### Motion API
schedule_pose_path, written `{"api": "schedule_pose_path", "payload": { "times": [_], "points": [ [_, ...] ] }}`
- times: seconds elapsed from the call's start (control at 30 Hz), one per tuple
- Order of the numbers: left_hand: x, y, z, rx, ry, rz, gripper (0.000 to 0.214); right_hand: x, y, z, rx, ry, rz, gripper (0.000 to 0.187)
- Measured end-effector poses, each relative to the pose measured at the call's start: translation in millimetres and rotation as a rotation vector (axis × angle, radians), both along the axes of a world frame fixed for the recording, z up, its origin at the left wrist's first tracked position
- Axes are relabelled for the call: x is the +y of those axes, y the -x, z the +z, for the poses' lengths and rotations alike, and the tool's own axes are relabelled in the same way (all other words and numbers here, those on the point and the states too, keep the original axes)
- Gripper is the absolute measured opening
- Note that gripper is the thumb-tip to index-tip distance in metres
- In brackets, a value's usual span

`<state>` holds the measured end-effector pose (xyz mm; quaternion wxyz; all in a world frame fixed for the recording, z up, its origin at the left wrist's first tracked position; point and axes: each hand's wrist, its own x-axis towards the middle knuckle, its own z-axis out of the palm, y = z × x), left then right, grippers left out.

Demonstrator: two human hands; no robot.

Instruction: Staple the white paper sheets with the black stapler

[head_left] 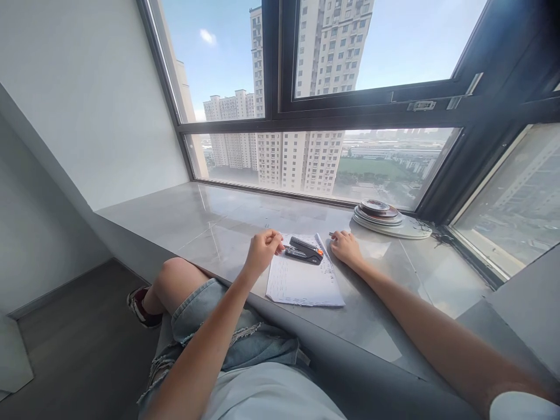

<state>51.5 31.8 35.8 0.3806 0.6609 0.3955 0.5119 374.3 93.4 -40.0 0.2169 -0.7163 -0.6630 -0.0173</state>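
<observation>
A black stapler (305, 251) with an orange part at its right end lies on a stack of white paper (304, 286), its top arm raised apart from the base. At the stapler's left end, my left hand (263, 252) is closed in a pinch; a thin metal part shows between the fingertips and the stapler, but what the fingers grip is hidden. My right hand (346, 248) rests on the sill to the right of the paper, fingers curled together. A small grey strip (331, 234) sticks out at its fingertips, too small to name surely.
A pile of round plates (378, 214) stands on a flat white board (415, 228) by the window at the right. The tiled sill (184, 213) drops off at its front edge, next to my legs. Dark window frames (319, 119) border the far side.
</observation>
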Motion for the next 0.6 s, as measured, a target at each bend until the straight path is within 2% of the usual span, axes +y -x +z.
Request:
{"api": "schedule_pose_path", "payload": {
  "times": [0.07, 0.13, 0.17, 0.2, 0.27, 0.37, 0.47, 0.6],
  "points": [
    [26.8, 10.1, 1.3, 0.182, -0.115, 0.218, 0.024, 0.2, 3.0, 0.8, -0.004, 0.017, 0.002, 0.03],
    [59.1, 17.6, -8.2, 0.444, -0.09, 0.392, 0.018, 0.1, 5.1, 1.5, -0.005, 0.037, 0.004, 0.03],
    [75.3, 19.9, -15.1, 0.586, -0.055, 0.439, 0.019, -0.1, 5.8, 1.9, -0.005, 0.044, 0.007, 0.03],
    [90.5, 21.2, -22.5, 0.722, -0.042, 0.451, 0.023, -0.5, 6.3, 2.4, -0.006, 0.05, 0.01, 0.029],
    [116.3, 21.1, -35.9, 0.801, -0.055, 0.448, 0.029, -1.7, 7.4, 3.6, -0.01, 0.052, 0.014, 0.027],
    [140.7, 18.5, -48.5, 0.865, -0.077, 0.394, 0.046, -4.1, 10.0, 5.5, -0.019, 0.042, 0.014, 0.026],
    [152.0, 16.5, -54.5, 0.923, -0.081, 0.316, 0.052, -6.5, 12.7, 6.8, -0.028, 0.028, 0.017, 0.025],
    [152.9, 16.6, -59.2, 0.968, -0.095, 0.271, 0.043, -8.0, 13.9, 7.3, -0.032, 0.022, 0.012, 0.023]
  ]
}}
